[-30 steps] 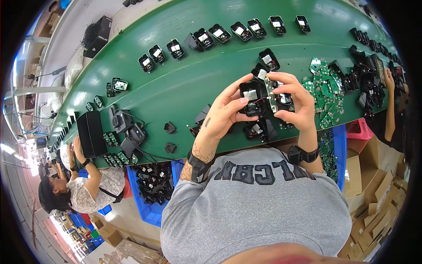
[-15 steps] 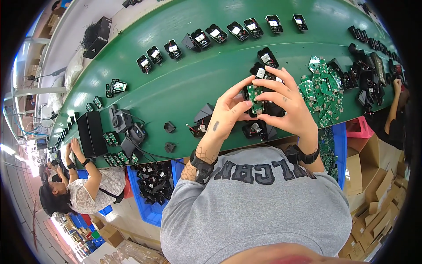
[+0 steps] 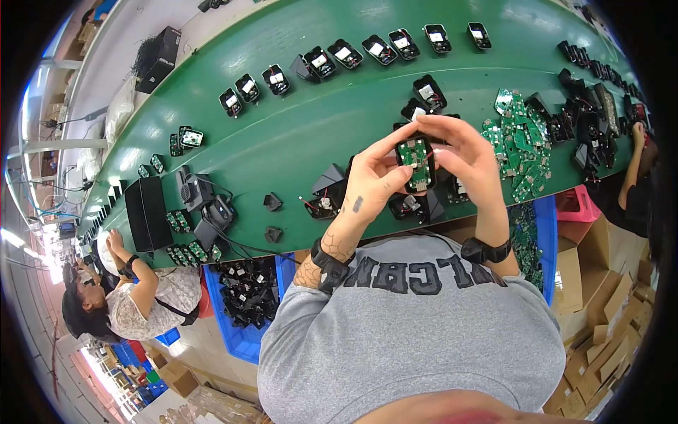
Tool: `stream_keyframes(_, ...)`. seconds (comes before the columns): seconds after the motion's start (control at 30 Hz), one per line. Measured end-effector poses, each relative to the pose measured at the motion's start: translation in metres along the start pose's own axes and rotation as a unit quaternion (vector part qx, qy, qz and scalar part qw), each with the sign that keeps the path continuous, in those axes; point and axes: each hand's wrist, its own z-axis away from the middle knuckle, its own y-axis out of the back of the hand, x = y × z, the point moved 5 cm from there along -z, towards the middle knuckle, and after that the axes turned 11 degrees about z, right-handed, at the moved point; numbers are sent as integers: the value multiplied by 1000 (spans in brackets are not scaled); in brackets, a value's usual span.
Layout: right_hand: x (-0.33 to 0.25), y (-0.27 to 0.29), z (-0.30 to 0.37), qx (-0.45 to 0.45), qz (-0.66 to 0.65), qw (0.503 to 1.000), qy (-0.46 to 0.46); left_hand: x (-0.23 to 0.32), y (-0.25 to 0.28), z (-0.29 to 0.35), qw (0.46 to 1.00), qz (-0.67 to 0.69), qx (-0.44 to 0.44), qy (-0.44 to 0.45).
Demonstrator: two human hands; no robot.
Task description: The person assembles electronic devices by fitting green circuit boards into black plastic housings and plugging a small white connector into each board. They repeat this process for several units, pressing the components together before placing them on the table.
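Note:
My left hand (image 3: pixel 372 178) is closed round a small black housing (image 3: pixel 421 188), its thumb lying on the green circuit board (image 3: pixel 417 157) that sits in it. A thin red wire (image 3: pixel 429 156) runs from the board to the fingertips of my right hand (image 3: pixel 470 161), which pinch it at the housing's right side. My right index finger reaches over the housing's top end. Just beyond my hands lies another open black housing (image 3: pixel 429 92) with a white block inside. More housing parts (image 3: pixel 409 205) lie below my hands, partly hidden.
A heap of green circuit boards (image 3: pixel 524 145) lies right of my hands. Open black housings (image 3: pixel 345 54) line the bench's far side. Blue bins (image 3: pixel 244 346) stand below the near edge. A co-worker (image 3: pixel 152 300) sits at the left; another person's arm (image 3: pixel 631 166) shows at right.
The board now sits face up in the black housing, turned toward me. My right hand has moved from spanning the housing to pinching the red wire at its side.

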Motion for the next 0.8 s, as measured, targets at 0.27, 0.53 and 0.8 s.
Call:
stream_keyframes(0.27, 24, -7, 4, -24, 30, 998, -54, -7, 7, 2, 998, -29, -26, -45)
stream_keyframes(0.53, 23, -11, 7, -7, 58, 997, -56, -13, 11, 5, 995, -55, -11, -76)
stream_keyframes(0.8, -18, -4, 12, 176, 364, 866, 294, -8, 3, -5, 984, -68, 2, -162)
